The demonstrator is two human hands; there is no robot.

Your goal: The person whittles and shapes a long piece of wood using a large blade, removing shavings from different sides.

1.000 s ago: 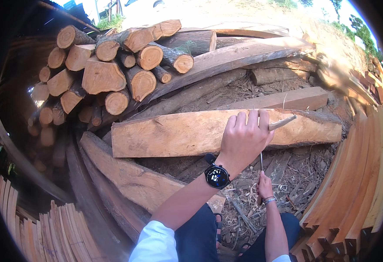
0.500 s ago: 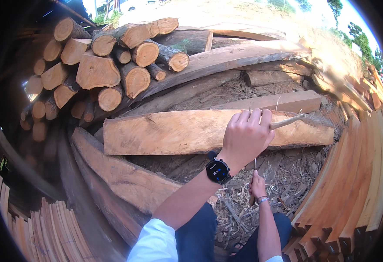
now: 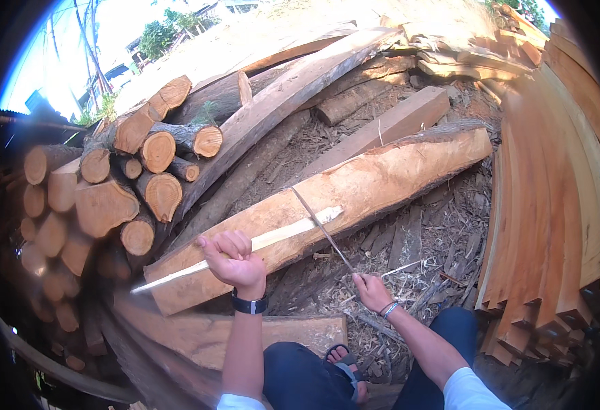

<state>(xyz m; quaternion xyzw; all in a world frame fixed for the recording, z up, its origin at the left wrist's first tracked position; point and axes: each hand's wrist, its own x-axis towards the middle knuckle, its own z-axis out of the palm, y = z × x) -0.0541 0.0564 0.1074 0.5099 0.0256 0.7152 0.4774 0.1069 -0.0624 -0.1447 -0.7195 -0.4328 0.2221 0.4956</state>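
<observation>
A long pale strip of wood (image 3: pixel 286 234) is grasped in the curled left hand (image 3: pixel 235 263), by which part of its length is covered. A long, thin-bladed knife (image 3: pixel 324 234) is clasped in the right hand (image 3: pixel 372 291); its handle is mostly hidden by the fingers. The strip is crossed by the blade near its far end, though whether it is being touched there cannot be told. The strip is seen slanting over a thick slab (image 3: pixel 389 171), with its near-left tip carried past the slab's left end.

A dark band (image 3: pixel 250 303) is worn on the left wrist, and a thin bracelet (image 3: pixel 389 309) on the right. Below the slab, the ground is strewn with shavings (image 3: pixel 327 283), and another slab (image 3: pixel 266 336) is laid nearer the knees. Behind the thick slab, a squared beam (image 3: pixel 399 123) is set at a slant. Cut logs (image 3: pixel 160 195) are piled to the left, their round ends exposed, and long sawn boards (image 3: pixel 539 205) are stacked to the right.
</observation>
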